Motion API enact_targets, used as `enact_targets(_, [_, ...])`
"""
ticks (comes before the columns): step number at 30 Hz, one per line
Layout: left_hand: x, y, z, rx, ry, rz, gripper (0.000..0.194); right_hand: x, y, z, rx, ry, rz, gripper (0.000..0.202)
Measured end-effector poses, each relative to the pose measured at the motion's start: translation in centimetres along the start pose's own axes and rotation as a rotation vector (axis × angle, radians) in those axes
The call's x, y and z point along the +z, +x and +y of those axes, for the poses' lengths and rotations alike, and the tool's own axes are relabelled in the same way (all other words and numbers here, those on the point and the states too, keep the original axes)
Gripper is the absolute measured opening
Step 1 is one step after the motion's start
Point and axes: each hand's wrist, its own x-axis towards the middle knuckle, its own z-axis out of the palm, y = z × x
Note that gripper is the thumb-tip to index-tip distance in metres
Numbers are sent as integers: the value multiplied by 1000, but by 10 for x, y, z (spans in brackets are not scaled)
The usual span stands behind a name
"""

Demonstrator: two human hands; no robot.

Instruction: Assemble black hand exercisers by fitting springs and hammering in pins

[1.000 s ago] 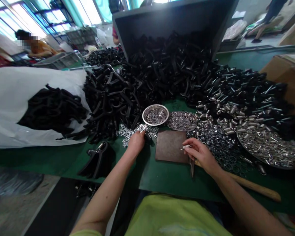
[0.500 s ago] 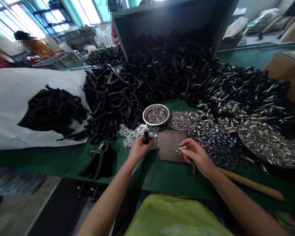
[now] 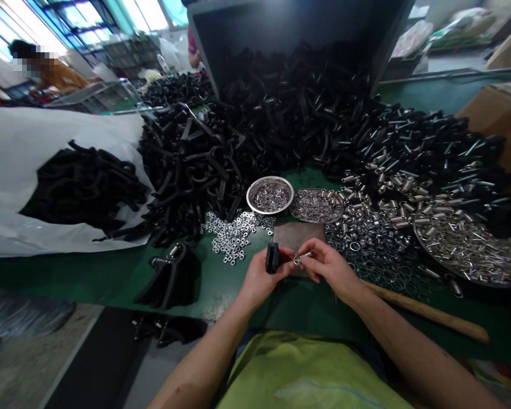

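My left hand [image 3: 255, 282] is closed around a black plastic handle part [image 3: 272, 258], which stands upright in the grip. Between the fingertips of my right hand [image 3: 334, 272] is a small coil spring [image 3: 306, 254]. The spring's left end meets the fingertips of my left hand, where a small shiny piece shows, too small to name. Both hands are just over the front of a brown metal plate [image 3: 298, 230] lying on the green table. Loose hex nuts [image 3: 230, 238] are spread beyond my left hand. A wooden tool handle [image 3: 430, 314] lies by my right forearm.
A round metal bowl [image 3: 248, 197] and an oval tray [image 3: 316, 220] hold small metal parts. Rings and springs [image 3: 375, 238] are heaped rightward, beside a large dish [image 3: 434, 267]. Black parts [image 3: 204, 165] pile up behind, below a tipped grey bin [image 3: 208, 45]. A co-worker [image 3: 55, 71] is far left.
My left hand has moved right and nearer with the black handle part. The spring in my right hand has shifted slightly left, and the hands now meet.
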Motion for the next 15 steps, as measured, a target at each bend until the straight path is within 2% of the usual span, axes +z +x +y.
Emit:
enact_targets(5, [0, 0, -1, 72, 113, 15, 20, -1, 2, 1, -8, -20, 15, 20])
enact_targets(8, [-1, -1, -2, 233, 273, -25, 11, -4, 3, 1, -10, -69, 31, 19])
enact_targets(11, [-2, -2, -3, 391, 389, -46, 14, -8, 4, -2, -44, -159, 40, 18])
enact_targets(13, [-1, -2, -5, 392, 387, -36, 16, -9, 4, -6, -67, -205, 32, 17])
enact_targets(15, [0, -1, -8, 338, 353, -12, 15, -10, 4, -11, -55, -200, 19, 16])
